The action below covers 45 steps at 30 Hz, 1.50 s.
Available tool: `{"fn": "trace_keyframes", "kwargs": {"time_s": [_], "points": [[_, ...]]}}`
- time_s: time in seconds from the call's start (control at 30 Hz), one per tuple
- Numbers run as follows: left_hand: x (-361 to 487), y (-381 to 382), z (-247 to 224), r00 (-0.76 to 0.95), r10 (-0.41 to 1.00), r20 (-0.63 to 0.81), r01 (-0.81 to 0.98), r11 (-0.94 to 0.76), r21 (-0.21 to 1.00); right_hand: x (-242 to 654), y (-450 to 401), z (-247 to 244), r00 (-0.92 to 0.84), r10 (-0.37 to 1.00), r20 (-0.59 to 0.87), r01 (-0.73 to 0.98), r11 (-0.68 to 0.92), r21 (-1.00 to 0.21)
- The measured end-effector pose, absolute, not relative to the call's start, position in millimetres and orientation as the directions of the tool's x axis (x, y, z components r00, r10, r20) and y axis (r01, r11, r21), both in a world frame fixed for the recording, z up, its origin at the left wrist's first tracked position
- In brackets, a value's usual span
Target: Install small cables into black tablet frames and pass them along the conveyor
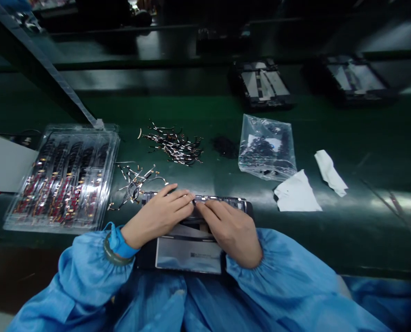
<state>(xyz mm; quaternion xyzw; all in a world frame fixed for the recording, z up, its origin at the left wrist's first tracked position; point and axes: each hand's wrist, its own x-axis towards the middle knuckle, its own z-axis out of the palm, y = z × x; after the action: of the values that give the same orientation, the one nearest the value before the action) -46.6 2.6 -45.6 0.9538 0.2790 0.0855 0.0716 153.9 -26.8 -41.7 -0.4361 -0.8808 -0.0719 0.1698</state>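
Note:
A phone-like device assembly (187,254) with a silver back plate lies in front of me, at the near edge of the bench. My left hand (165,211) rests over its upper left, fingers bent toward the top edge, thumb hidden. My right hand (233,230) reaches in from the right, its fingers closed together at the same edge. Both sets of fingertips nearly meet at a small dark piece (193,202), too small to name. Just beyond my left hand lies a loose pile of thin cables (136,182) with small metal connectors.
Clear plastic trays (62,180) of flex parts stand at left beside a white box (6,163). Farther back lie a heap of short black cables (177,145), a clear bag of small black parts (267,147), white paper scraps (298,193), tweezers-like tools (381,196) and stacked device assemblies (262,85).

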Motion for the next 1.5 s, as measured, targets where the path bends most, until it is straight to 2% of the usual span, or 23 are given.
{"fn": "trace_keyframes", "kwargs": {"time_s": [0.07,0.2,0.3,0.6,0.77,1.2,1.5], "points": [[-47,2,-43,0.833,0.543,0.112,0.524,-0.837,0.158,158,-29,-41,-0.58,0.737,0.347,0.775,0.63,-0.044],[-48,3,-43,0.804,0.585,0.106,0.559,-0.805,0.198,171,-35,-41,-0.594,0.739,0.319,0.756,0.648,-0.095],[-49,5,-46,0.803,0.583,0.126,0.556,-0.808,0.193,177,-41,-39,-0.601,0.733,0.32,0.762,0.646,-0.05],[-48,2,-49,0.825,0.53,0.196,0.528,-0.847,0.067,179,-43,-43,-0.602,0.698,0.389,0.772,0.633,0.058],[-49,1,-51,0.825,0.526,0.209,0.526,-0.848,0.056,180,-41,-51,-0.576,0.695,0.43,0.787,0.614,0.063],[-50,0,-52,0.827,0.527,0.198,0.529,-0.848,0.047,179,-39,-53,-0.575,0.701,0.421,0.779,0.626,0.022],[-50,1,-52,0.826,0.517,0.222,0.519,-0.853,0.053,176,-38,-51,-0.619,0.686,0.381,0.759,0.647,0.067]]}}
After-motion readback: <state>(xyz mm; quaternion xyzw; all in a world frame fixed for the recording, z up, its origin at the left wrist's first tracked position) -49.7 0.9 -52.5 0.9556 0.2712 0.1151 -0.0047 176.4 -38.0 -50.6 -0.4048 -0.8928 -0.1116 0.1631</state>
